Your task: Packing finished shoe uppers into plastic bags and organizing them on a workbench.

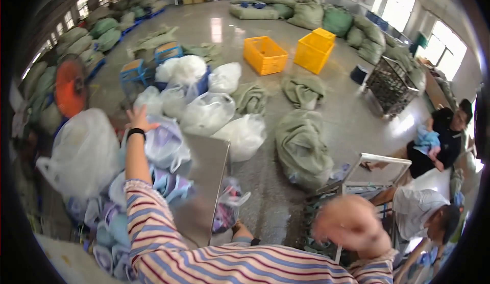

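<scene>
- Left hand [139, 118] is reaching out with fingers spread open, resting on a clear plastic bag [164, 143] of pale purple cloth.
- That bag is sitting atop a heap of folded cloth [115, 217], beside a grey metal table [204, 182].
- Right hand [351, 226] is showing blurred, low right; cannot tell its grip.
- Green sacks [302, 149] are lying on the floor beyond.

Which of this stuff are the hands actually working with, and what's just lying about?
In hand:
left hand on a clear bag
folded cloths
steel table
right hand, blurred

Lying about:
yellow crates
green sacks
orange fan
wire cart
</scene>
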